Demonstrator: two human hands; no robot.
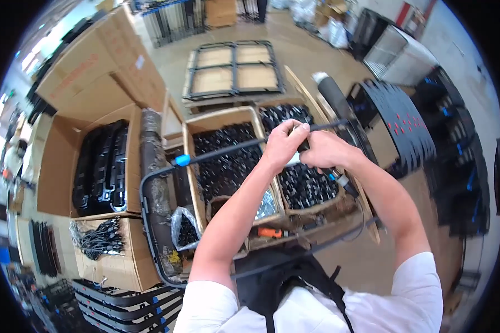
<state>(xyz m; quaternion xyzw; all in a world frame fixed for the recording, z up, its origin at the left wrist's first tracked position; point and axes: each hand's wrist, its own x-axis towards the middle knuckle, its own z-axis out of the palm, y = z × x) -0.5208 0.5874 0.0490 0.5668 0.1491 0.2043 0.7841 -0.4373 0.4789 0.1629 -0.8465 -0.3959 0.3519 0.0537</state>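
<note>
A large black tube frame (pixel 144 205) with rounded corners is held up in front of me. A blue sleeve (pixel 181 161) sits on its upper bar at the left. My left hand (pixel 281 145) grips that upper bar near its right corner. My right hand (pixel 323 150) is closed on a small dark part pressed against the same bar, touching my left hand. A short blue-tipped piece (pixel 339 178) sticks out below my right wrist. Both forearms rise from the lower edge, over a black apron.
Below the frame stand open cardboard boxes of small black parts (pixel 228 161), (pixel 305 186). A box of black curved panels (pixel 100 169) is at the left. An orange-handled tool (pixel 270 232) lies by the boxes. Stacked black frames (pixel 236 67) lie beyond; black racks (pixel 405 127) stand right.
</note>
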